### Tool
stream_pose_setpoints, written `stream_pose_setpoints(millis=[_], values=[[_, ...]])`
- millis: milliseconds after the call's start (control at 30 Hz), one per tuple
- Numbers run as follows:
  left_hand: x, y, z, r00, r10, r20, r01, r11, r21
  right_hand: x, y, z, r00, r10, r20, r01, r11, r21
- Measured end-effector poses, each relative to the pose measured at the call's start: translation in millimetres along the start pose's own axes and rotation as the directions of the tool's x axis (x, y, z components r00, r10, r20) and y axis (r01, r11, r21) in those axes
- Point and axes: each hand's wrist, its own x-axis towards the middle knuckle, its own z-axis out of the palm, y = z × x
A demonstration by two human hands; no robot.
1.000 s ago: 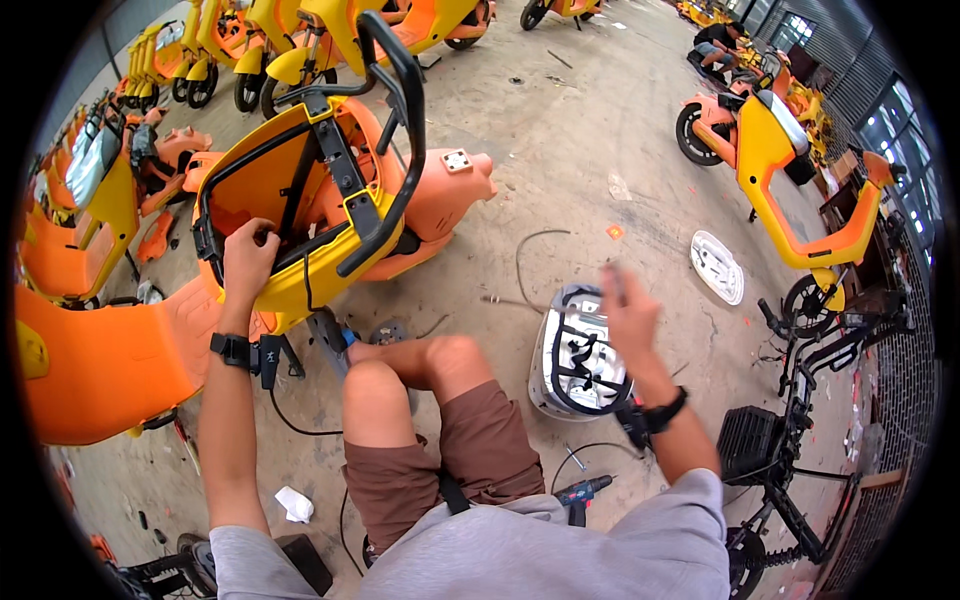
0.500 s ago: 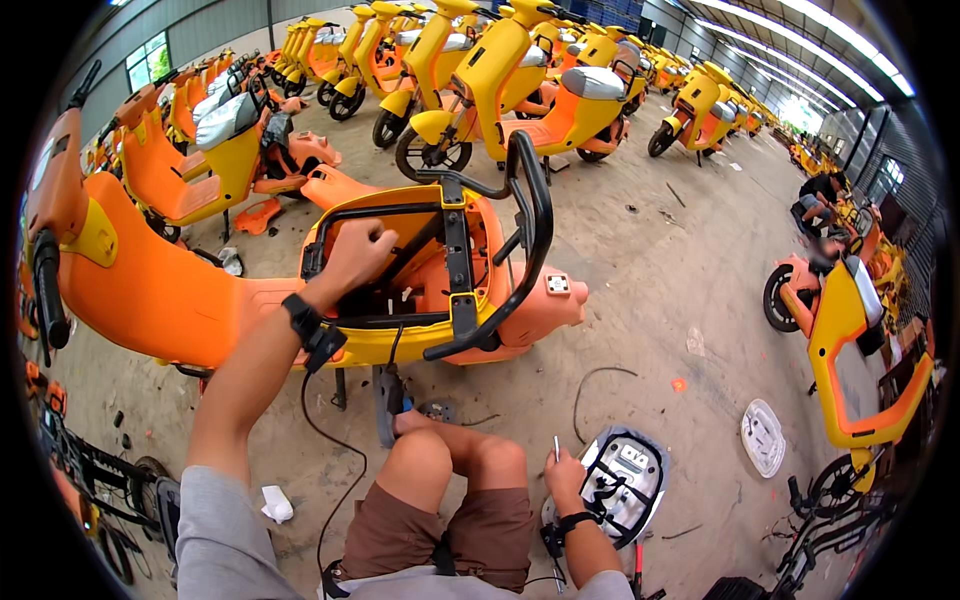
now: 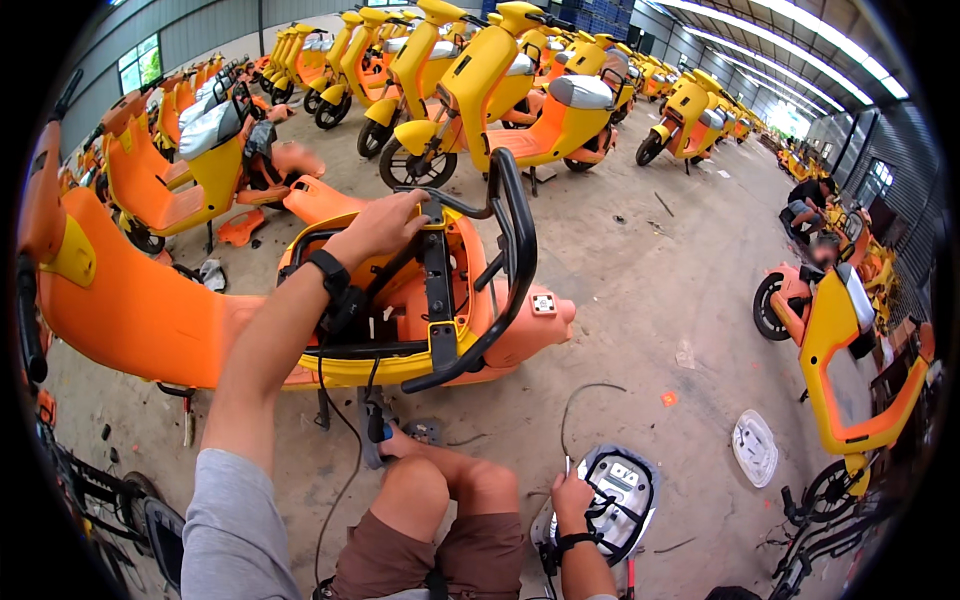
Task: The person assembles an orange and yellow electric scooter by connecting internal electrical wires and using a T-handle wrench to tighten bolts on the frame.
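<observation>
In front of me stands an orange and yellow scooter (image 3: 140,290) with its seat off, showing the hollow compartment (image 3: 400,305) under it. My left hand (image 3: 380,228) reaches across this opening, its fingers stretched out at the far rim, by the black metal cross bracket (image 3: 438,285). It appears to hold nothing. Low on the right, my right hand (image 3: 571,497) is closed around a thin silver rod-like tool (image 3: 567,465); most of it is hidden in the fist. Beside that hand a scooter seat (image 3: 628,478) lies underside up on the floor.
A black tubular rail (image 3: 520,230) rises at the scooter's rear. A cable (image 3: 345,480) hangs from my left wrist. On the floor lies a white plastic cover (image 3: 754,448). Another scooter (image 3: 835,350) stands at right, a person (image 3: 808,205) crouching beyond. Rows of scooters (image 3: 470,100) fill the back.
My left hand has moved from above the opening to its far rim near the bracket, and its fingers have stretched out. My right hand still grips the rod. The view has shifted slightly.
</observation>
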Motion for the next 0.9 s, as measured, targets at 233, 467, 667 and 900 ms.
stream_pose_setpoints(millis=[233,467,667,900], values=[[0,1,7,0.999,0.039,0.009,-0.038,0.996,-0.076,2,7,-7,0.999,0.044,-0.008,-0.044,0.999,-0.002],[6,3,1,0.998,-0.003,0.057,0.003,1.000,0.001,9,7,-9,0.996,0.083,0.015,-0.083,0.997,0.009],[4,6,5,1.000,-0.001,0.006,0.001,1.000,0.027,11,24,-3,0.996,0.086,-0.005,-0.086,0.996,-0.009],[11,2,1,0.996,-0.070,0.063,0.078,0.989,-0.122,6,36,-8,0.996,0.076,-0.044,-0.076,0.997,-0.007]])
